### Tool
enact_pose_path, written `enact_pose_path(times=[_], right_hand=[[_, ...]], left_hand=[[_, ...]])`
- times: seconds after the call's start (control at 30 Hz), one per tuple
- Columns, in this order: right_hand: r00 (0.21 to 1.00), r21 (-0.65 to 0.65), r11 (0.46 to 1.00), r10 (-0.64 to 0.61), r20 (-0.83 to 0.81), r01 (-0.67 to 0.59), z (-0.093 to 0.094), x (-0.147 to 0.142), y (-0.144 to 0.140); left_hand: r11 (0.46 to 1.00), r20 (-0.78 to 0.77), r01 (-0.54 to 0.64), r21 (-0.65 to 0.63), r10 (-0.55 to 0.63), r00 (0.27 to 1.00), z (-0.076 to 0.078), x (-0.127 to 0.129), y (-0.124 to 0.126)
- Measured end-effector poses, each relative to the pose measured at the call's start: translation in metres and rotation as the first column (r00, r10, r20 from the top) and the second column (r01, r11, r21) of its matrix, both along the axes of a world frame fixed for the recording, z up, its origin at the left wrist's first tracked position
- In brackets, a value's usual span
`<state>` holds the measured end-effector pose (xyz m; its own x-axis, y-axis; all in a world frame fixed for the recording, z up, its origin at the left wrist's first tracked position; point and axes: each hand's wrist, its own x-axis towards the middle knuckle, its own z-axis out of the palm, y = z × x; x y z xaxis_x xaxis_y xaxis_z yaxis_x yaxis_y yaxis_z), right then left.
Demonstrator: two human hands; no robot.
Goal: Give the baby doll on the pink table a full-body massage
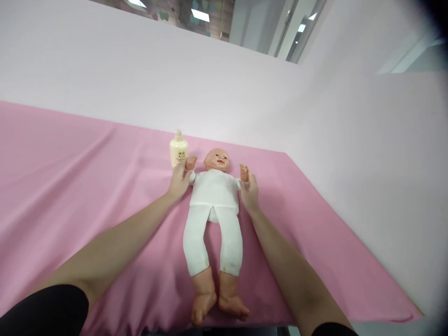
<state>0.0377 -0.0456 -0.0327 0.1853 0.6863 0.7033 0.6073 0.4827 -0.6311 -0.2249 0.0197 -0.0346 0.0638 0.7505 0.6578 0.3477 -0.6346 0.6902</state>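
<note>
A baby doll (214, 189) with a white cloth body lies on its back, its head at the far side and its bare feet towards me. My left hand (179, 181) is closed around the doll's arm on the left, just below its small hand. On the other side my right hand (249, 190) grips the doll's other arm near the wrist. Both doll arms are bent up beside the head. A cream-coloured lotion bottle (178, 148) stands upright just beyond my left hand.
A pink cloth (140, 172) covers the table, with wrinkles on the left. Behind it and along the right rise white walls (175, 79). Above the back wall there is a window (210, 21) with reflected lights.
</note>
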Motion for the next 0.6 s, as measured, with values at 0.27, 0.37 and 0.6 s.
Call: enact_pose_path(times=[0.27,0.37,0.6], right_hand=[[0.887,-0.09,0.995,0.075,0.456,-0.037,0.002,-0.009,-0.004],[0.905,-0.089,0.995,0.077,0.419,-0.044,0.001,-0.008,-0.004],[0.997,-0.032,0.998,0.053,-0.052,-0.055,0.001,0.001,0.002]], left_hand=[[0.985,-0.514,0.145,0.093,-0.077,0.854,0.001,0.013,-0.01],[0.987,-0.499,0.135,0.092,-0.072,0.864,0.002,0.012,-0.011],[1.0,-0.056,0.023,0.005,-0.023,0.998,0.001,0.004,-0.003]])
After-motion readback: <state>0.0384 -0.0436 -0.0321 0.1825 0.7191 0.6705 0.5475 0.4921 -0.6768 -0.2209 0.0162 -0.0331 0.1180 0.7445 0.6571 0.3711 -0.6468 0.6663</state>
